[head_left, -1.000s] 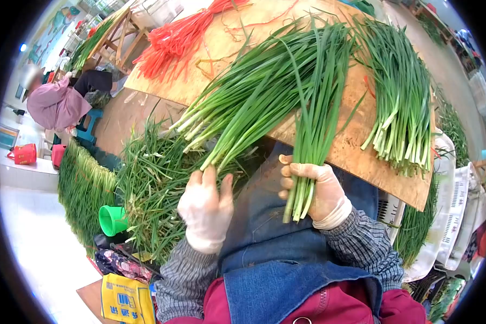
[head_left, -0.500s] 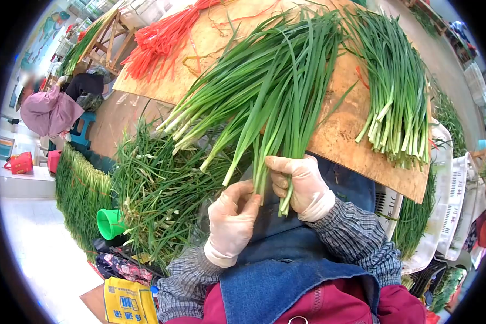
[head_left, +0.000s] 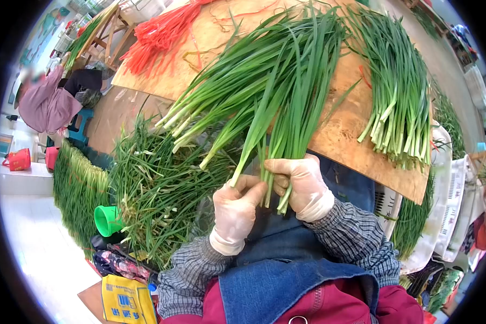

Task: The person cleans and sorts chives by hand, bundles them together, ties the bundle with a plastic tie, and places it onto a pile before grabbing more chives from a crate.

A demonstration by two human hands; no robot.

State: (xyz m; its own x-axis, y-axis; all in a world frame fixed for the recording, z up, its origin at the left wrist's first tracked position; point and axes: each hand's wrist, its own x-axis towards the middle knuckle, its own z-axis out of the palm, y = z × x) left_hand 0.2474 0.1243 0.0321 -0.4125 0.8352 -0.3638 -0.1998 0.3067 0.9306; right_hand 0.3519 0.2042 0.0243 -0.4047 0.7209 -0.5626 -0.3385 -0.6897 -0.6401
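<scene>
Both of my hands wear pale thin gloves and meet at the table's near edge, above my lap. Green stalks run up from my right hand, which is closed round their lower ends. Just beside it, my left hand pinches the pale end of a long stalk. A loose pile of leafy stalks lies on the wooden board, pale ends toward the lower left. On the board's right side rests a second bundle, with a red tie partly visible near it.
Red plastic strips lie at the board's back left. A heap of loose leaves is left of my lap, beside a green cup. White crates stand at right. Another person sits at the far left.
My left hand has come from the left pile over beside my right hand and closed on a stalk. The stalks in my right hand have spread, and their lower ends have shifted left.
</scene>
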